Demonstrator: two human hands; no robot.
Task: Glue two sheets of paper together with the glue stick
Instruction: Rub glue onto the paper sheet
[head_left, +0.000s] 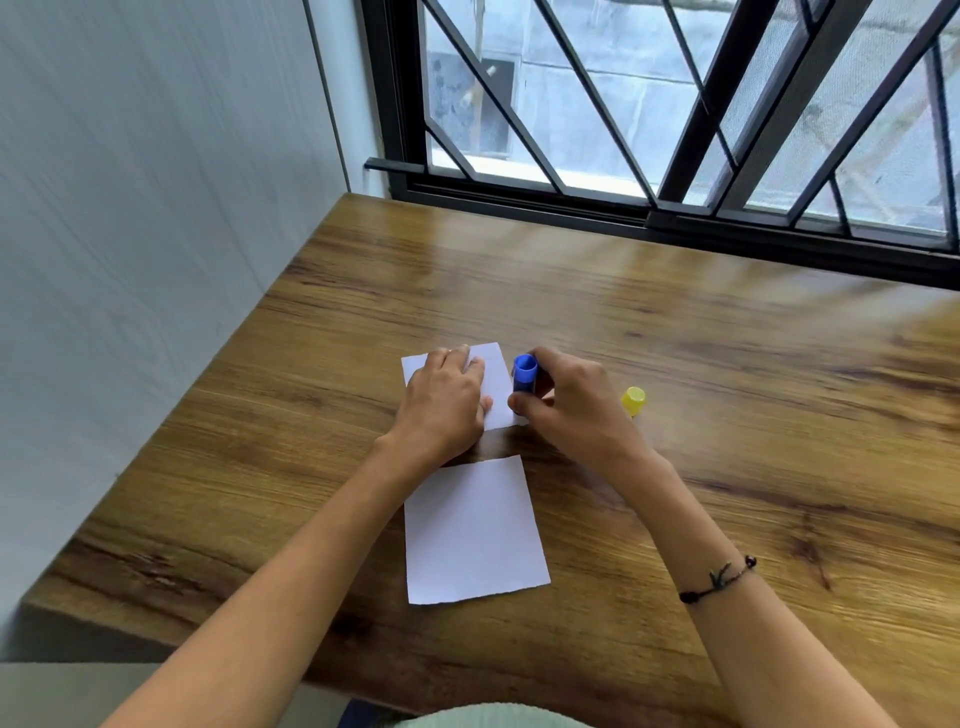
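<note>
Two white paper sheets lie on the wooden table (675, 364). The far sheet (497, 384) is pinned flat by my left hand (447, 402), palm down with fingers spread over its left part. My right hand (566, 402) grips the blue glue stick (523, 376) upside down, its lower end against the far sheet's right edge; that end is hidden by my fingers. The near sheet (472, 530) lies free, closer to me, between my forearms. The glue stick's yellow cap (634, 400) stands on the table just right of my right hand.
A barred window (675, 130) runs along the table's far edge. A pale wall (156, 208) borders the table's left side. The table's left edge (171, 441) slants close to my left forearm.
</note>
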